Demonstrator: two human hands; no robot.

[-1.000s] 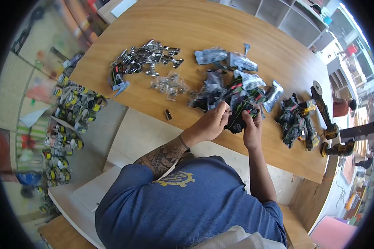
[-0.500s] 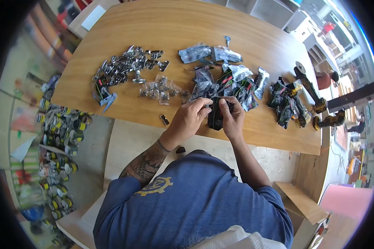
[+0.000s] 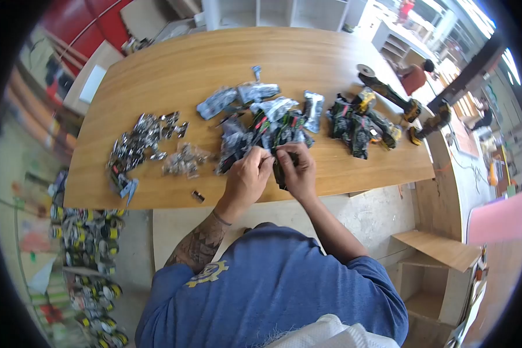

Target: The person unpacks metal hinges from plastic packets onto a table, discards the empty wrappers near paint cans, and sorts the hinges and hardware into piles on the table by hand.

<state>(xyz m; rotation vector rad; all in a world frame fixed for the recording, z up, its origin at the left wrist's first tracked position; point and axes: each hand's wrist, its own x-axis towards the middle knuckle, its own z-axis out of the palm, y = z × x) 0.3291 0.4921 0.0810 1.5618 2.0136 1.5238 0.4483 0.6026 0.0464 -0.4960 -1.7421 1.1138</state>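
Observation:
Near the table's front edge, my right hand (image 3: 297,171) is closed on a black plastic packet (image 3: 280,176), which hangs below the fingers. My left hand (image 3: 248,176) pinches at the packet's upper left edge, thumb and forefinger pressed together. What lies inside the packet is hidden. Just beyond my hands is a pile of black and silvery plastic packets (image 3: 272,108), some with red and green print. To the left are small clear bags of hardware (image 3: 185,160) and a heap of shiny metal hinges (image 3: 142,139). One small dark metal piece (image 3: 198,196) lies alone near the front edge.
On the right of the wooden table (image 3: 174,64) are more black packets (image 3: 354,127), an angle grinder (image 3: 383,88) and a yellow-black cordless tool (image 3: 432,123). Cans (image 3: 93,238) stand on the floor at left. Another person (image 3: 414,76) is in the background.
My view has shifted, so the table's contents appear further left. Both hands stay on the black packet, which now shows narrower between them.

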